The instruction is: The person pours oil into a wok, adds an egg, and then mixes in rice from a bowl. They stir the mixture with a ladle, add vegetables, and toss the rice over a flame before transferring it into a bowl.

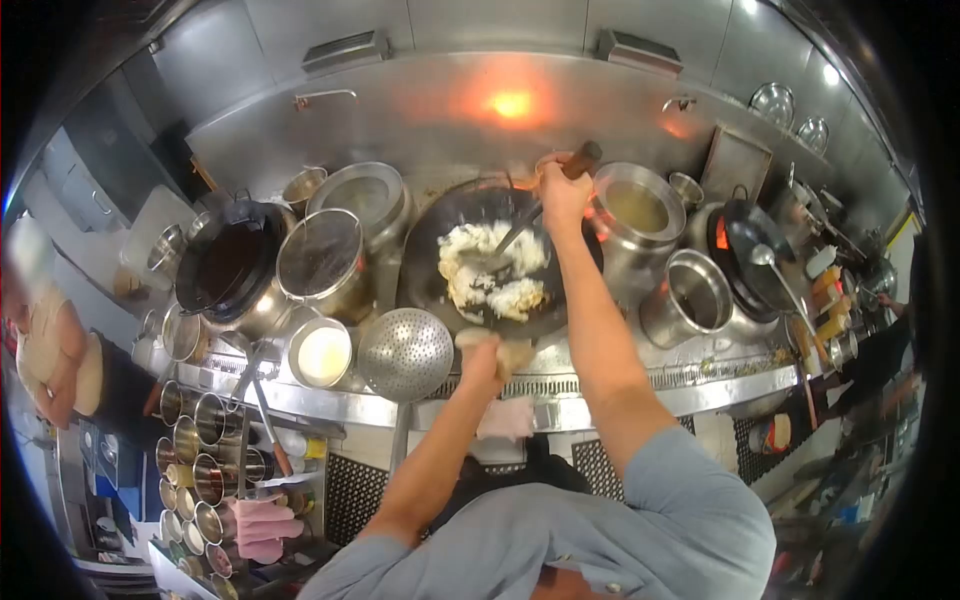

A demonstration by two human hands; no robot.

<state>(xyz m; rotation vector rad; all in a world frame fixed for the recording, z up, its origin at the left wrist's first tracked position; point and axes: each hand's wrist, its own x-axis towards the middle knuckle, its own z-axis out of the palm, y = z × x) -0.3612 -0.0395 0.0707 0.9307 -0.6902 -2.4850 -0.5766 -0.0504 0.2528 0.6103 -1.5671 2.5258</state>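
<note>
White rice-like food (515, 298) with some yellow bits lies in a large dark wok (425, 290) at the centre. My right hand (565, 195) is closed round the wooden handle of a ladle (520, 225), whose head is down in the food. At the near rim of the wok, my left hand (482, 362) is closed on a folded beige cloth (515, 355). The rim under the cloth is hidden. Just left of my left hand rests a perforated metal strainer (406, 354), its handle pointing toward me.
Left stand a bowl of pale liquid (324, 356), a mesh strainer (320, 255) and a dark wok (230, 258). Right are a steel pot (687, 300) and another wok (765, 265) with a ladle. Seasoning containers (210, 480) fill the lower left. A person (60, 345) stands far left.
</note>
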